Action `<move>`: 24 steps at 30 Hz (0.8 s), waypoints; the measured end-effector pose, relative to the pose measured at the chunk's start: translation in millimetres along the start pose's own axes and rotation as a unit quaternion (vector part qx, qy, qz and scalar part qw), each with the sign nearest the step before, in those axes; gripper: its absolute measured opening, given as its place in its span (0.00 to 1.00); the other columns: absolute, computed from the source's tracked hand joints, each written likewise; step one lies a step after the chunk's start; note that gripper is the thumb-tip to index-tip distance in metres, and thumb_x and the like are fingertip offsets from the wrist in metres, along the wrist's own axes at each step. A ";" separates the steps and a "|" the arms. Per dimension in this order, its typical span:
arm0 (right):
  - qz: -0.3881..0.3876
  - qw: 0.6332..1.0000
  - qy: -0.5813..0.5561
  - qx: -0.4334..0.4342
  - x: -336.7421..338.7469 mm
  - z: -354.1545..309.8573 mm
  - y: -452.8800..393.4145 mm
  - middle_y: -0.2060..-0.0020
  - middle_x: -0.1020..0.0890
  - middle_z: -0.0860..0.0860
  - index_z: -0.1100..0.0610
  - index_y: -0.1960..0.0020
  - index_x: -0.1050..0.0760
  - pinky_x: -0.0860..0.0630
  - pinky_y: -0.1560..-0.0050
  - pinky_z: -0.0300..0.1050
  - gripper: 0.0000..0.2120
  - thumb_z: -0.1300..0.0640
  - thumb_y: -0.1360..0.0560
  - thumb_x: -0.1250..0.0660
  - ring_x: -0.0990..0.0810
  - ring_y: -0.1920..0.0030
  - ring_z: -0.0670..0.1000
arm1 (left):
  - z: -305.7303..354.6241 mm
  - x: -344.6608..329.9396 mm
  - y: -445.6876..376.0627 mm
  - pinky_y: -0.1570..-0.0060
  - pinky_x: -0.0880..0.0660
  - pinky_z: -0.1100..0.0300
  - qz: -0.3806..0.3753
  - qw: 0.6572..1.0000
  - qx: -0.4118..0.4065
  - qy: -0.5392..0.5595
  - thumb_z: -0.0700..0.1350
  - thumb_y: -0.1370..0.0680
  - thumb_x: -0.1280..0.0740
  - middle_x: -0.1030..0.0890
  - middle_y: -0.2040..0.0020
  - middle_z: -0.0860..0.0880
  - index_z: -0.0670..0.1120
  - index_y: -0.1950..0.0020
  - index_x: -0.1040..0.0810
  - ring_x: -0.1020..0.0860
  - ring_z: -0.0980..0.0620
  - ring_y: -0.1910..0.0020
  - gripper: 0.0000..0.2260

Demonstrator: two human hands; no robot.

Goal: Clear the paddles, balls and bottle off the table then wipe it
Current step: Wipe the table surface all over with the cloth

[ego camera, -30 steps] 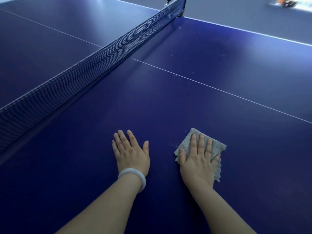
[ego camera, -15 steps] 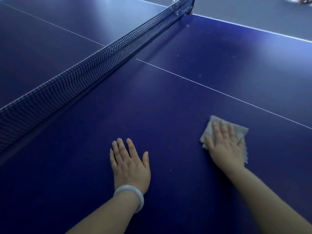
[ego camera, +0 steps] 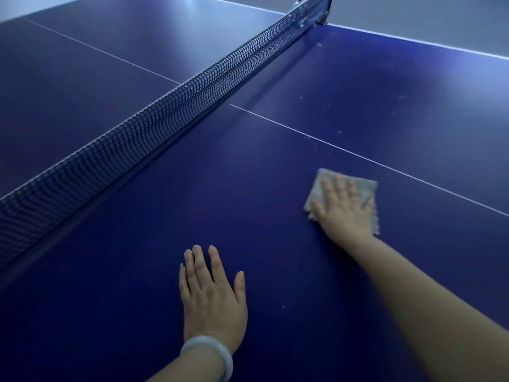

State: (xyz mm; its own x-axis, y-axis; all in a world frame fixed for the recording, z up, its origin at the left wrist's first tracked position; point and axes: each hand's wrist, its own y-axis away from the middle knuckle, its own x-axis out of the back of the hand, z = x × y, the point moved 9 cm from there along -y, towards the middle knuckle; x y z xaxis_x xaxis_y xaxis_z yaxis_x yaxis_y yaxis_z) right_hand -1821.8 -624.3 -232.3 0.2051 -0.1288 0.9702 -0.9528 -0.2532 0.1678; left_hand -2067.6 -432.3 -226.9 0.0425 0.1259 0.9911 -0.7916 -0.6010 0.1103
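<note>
The dark blue ping-pong table (ego camera: 248, 205) fills the view. A small grey cloth (ego camera: 319, 186) lies flat on it at the right, just short of the white centre line. My right hand (ego camera: 344, 208) presses the cloth down with straight, spread fingers. My left hand (ego camera: 212, 296), with a pale bangle on the wrist, rests flat on the bare table nearer to me, fingers straight. No paddles, balls or bottle are in view.
The black net (ego camera: 170, 119) runs diagonally from the lower left to its clamp (ego camera: 321, 19) at the top right. Small white specks (ego camera: 314, 144) dot the surface beyond the cloth, around the centre line. The table's white far edge (ego camera: 413, 40) borders grey floor.
My right hand has slid the cloth to the right and away from me, toward the centre line. My left hand has stayed flat in about the same place.
</note>
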 end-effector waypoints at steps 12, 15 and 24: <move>-0.046 0.954 0.039 0.294 -22.9 -169.9 -14.6 0.20 0.56 0.45 0.43 0.21 0.56 0.61 0.27 0.66 0.30 0.36 0.19 0.55 0.62 0.21 0.50 | 1.3 4.0 -0.8 0.25 0.66 0.50 -0.003 1.000 0.010 -0.009 0.62 0.29 0.75 0.60 0.20 0.42 0.45 0.21 0.62 0.63 0.45 0.22 0.39; -0.024 0.981 0.022 0.192 -4.5 -109.3 -46.4 0.20 0.55 0.45 0.43 0.21 0.55 0.59 0.26 0.65 0.30 0.36 0.19 0.54 0.60 0.21 0.50 | 2.0 8.3 0.1 0.24 0.51 0.49 -0.007 1.000 0.004 -0.016 0.61 0.21 0.68 0.40 0.23 0.37 0.40 0.23 0.41 0.42 0.39 0.23 0.37; -0.049 0.997 -0.034 -0.049 13.6 -59.6 -129.3 0.21 0.62 0.48 0.46 0.20 0.61 0.62 0.27 0.70 0.31 0.38 0.19 0.55 0.64 0.22 0.55 | -2.3 9.5 0.6 0.32 0.42 0.42 -0.025 0.999 -0.015 -0.020 0.59 0.18 0.60 0.33 0.28 0.34 0.36 0.28 0.31 0.34 0.36 0.28 0.34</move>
State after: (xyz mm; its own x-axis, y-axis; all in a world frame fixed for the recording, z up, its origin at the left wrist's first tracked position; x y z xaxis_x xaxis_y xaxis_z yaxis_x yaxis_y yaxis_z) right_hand -1709.2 -536.1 -230.3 0.3103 -0.1741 0.9346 -0.9439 -0.1736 0.2810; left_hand -2069.1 -429.6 -217.6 0.1057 0.1235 0.9867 -0.8054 -0.5714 0.1578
